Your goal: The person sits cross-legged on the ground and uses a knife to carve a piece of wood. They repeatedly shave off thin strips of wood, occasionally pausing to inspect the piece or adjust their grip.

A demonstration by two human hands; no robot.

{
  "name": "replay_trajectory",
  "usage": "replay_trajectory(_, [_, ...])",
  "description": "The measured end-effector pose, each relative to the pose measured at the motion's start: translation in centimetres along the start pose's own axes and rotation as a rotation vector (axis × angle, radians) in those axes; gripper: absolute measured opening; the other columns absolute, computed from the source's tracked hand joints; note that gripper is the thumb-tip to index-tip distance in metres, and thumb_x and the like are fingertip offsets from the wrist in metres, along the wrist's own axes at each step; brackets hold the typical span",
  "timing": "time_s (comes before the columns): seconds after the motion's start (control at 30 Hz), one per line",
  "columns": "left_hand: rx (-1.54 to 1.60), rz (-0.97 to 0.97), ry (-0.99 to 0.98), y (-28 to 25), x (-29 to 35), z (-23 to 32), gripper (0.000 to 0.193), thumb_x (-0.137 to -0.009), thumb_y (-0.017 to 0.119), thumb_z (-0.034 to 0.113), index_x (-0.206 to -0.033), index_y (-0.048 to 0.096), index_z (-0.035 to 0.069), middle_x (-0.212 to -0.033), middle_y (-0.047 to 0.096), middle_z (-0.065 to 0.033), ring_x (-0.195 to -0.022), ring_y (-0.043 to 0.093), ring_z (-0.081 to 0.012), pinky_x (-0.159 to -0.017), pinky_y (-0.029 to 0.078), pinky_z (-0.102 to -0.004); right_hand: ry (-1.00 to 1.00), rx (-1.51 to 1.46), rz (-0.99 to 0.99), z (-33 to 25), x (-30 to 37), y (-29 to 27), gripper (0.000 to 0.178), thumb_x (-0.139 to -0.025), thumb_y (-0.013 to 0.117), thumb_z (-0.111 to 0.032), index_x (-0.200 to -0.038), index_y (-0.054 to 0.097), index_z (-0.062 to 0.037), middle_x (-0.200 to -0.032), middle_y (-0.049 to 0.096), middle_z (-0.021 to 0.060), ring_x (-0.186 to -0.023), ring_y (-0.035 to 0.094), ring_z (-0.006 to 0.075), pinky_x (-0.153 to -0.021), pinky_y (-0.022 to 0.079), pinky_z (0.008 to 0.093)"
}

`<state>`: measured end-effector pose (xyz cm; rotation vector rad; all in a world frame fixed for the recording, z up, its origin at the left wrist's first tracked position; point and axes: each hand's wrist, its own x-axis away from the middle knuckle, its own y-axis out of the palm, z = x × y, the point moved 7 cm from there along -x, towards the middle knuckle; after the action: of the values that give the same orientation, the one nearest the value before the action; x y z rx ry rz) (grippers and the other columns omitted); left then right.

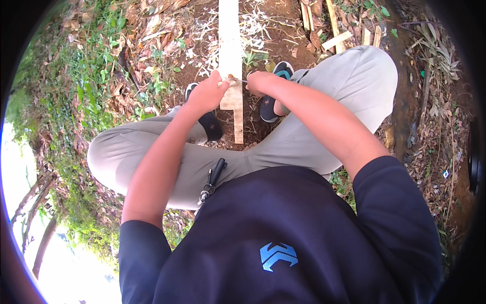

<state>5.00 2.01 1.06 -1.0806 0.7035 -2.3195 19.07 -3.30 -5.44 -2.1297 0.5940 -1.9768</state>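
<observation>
Pale wooden plank (230, 40), with a step cut at its near end

The plank lies lengthwise before the seated person, over the brown ground (190, 48) and between the two shoes. The left grip (208, 93) is at its left edge, and the right grip (259, 83) is just beside its right edge. Both are curled together, clamped on a thin tool (242, 80), which crosses the plank near its lower part. Most of the plank's length reaches away beyond the grips; a shorter part comes back toward the person.

The wood is light, almost white where the daylight falls strongly, and more yellow near the person, where some grain shows. Its sides are straight. At the near end the left side is cut away in a square step, so only a narrow tongue continues on the right. Curly pale shavings (257, 30) are scattered on both sides of it.

The far end is cut off by the upper edge of the view. The fingers hide both ends of the tool, so its exact shape is hard to make out. Whether its edge touches the wood, I cannot tell. The left shoe (210, 125) and the right shoe (268, 109) are partly covered by the arms and the trousers (354, 96).
</observation>
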Motion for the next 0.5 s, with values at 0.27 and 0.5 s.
replay_trajectory(0.27, [-0.059,0.032,-0.045,0.0,0.9,0.4,0.042,-0.094,0.048,0.038,-0.117,0.045,0.003,-0.107,0.063,-0.0262,-0.102,0.060,-0.0420,-0.086,0.046,-0.0503,0.077,-0.293,0.159,0.3,0.6,2.1,0.031,-0.086,0.057,-0.010,-0.114,0.067,0.0004,-0.119,0.064,0.0196,-0.110,0.064,0.0317,-0.088,0.053,0.0416])
replay_trajectory(0.5, [0.187,0.114,-0.248,-3.4,2.4,-0.4,0.083,-0.088,0.055,0.044,-0.142,0.017,-0.007,-0.103,0.063,-0.0279,-0.091,0.065,-0.0370,-0.087,0.048,-0.0434,0.003,-0.447,0.677,0.5,4.8,-5.0,0.035,-0.096,0.048,-0.030,-0.109,0.060,0.0006,-0.103,0.067,0.0236,-0.097,0.066,0.0383,-0.084,0.052,0.0469])
